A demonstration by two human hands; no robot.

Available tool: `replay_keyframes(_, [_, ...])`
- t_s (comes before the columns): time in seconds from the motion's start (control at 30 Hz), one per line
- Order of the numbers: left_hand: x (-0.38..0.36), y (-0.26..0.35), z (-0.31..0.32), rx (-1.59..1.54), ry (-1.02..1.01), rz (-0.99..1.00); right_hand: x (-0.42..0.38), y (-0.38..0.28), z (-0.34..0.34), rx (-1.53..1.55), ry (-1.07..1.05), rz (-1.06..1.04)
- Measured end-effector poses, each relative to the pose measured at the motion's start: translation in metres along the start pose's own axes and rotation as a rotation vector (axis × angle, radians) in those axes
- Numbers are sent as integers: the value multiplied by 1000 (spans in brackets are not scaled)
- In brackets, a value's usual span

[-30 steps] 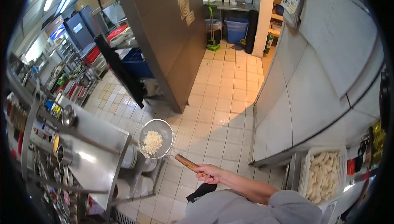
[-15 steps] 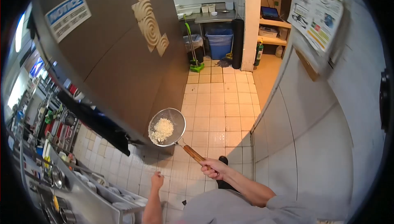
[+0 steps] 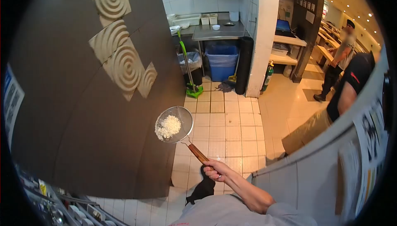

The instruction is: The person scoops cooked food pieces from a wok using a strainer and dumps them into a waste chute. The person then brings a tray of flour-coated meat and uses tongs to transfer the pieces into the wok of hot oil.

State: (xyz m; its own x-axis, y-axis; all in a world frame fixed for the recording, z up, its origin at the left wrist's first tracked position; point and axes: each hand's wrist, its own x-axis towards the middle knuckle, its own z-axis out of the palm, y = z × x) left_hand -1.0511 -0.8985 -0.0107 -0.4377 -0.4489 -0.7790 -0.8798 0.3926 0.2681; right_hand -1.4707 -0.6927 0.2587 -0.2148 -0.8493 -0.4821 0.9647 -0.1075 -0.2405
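Note:
My right hand point(image 3: 216, 170) is closed round the wooden handle point(image 3: 198, 153) of a round wire-mesh strainer point(image 3: 185, 122). A pale, crumbly heap of food point(image 3: 168, 127) lies in the strainer's bowl. The strainer is held out in front of me over the tiled floor, near the brown wall panel. My left hand is out of the frame.
The brown wall point(image 3: 66, 102) rises at left. Ahead are a metal counter point(image 3: 223, 32), a blue bin point(image 3: 222, 62) and a green broom point(image 3: 194, 91). Through the opening at right, two people point(image 3: 349, 87) point(image 3: 340, 58) stand near a white partition point(image 3: 289, 176).
The view has moved forward along the passage. The counter and bin look nearer, and two people have come into view at right. My left hand has left the frame.

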Motion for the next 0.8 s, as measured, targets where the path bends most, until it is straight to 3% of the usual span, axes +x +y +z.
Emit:
replay_keyframes(0.2, [99,172,-121,94,584,302,82,-164,-8,58,-28,-22])
replay_keyframes(0.4, [155,486,-382,14,1010,600,153,-341,7,11,-1,-152])
replay_keyframes(0.53, [166,636,-524,107,1425,780,191,-453,-1,68,-31,-212])
replay_keyframes(0.67, [153,736,-613,192,1807,657,241,-582,-24,219,-180,-238])
replay_keyframes(0.8, [190,786,-674,420,2008,272,258,-737,-8,98,-64,-538])
